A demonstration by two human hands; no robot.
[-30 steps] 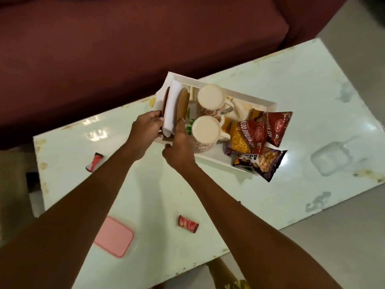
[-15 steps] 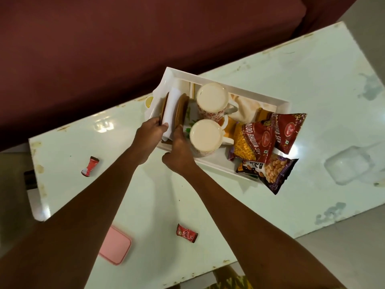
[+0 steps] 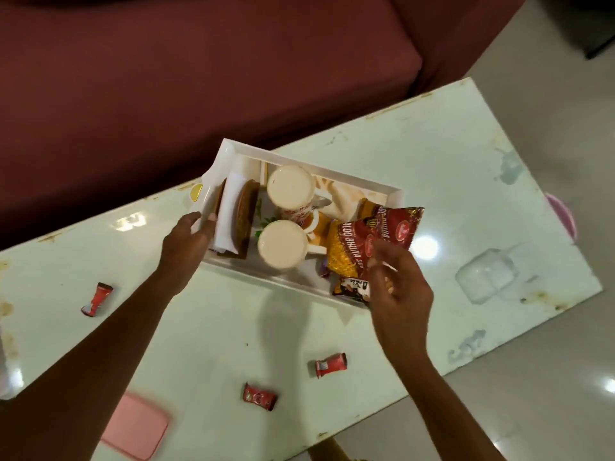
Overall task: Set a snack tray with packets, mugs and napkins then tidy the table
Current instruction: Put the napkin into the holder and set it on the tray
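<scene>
A white tray [image 3: 366, 189] lies on the pale table [image 3: 216, 327] near its far edge. At its left end a brown holder with white napkins [image 3: 229, 207] stands upright. Beside it are two cream mugs [image 3: 291, 188] [image 3: 283, 244]. At the right end lie a red and yellow bhujia packet [image 3: 349, 251], a second red packet [image 3: 399, 224] and a dark peanut packet [image 3: 352, 287]. My left hand [image 3: 186, 241] grips the tray's left rim, thumb on top. My right hand [image 3: 399, 287] hovers over the peanut packet with its fingers apart and covers most of it.
Three small red sweet wrappers [image 3: 97, 298] [image 3: 259, 396] [image 3: 331, 364] lie loose on the near part of the table. A pink flat case [image 3: 136, 427] sits at the near left corner. A clear plastic box [image 3: 486, 277] is at the right. A maroon sofa [image 3: 199, 78] runs behind.
My right hand has left the tray's front edge by the napkin holder and moved right to the packets. My left hand stays at the tray's left end. The view has shifted.
</scene>
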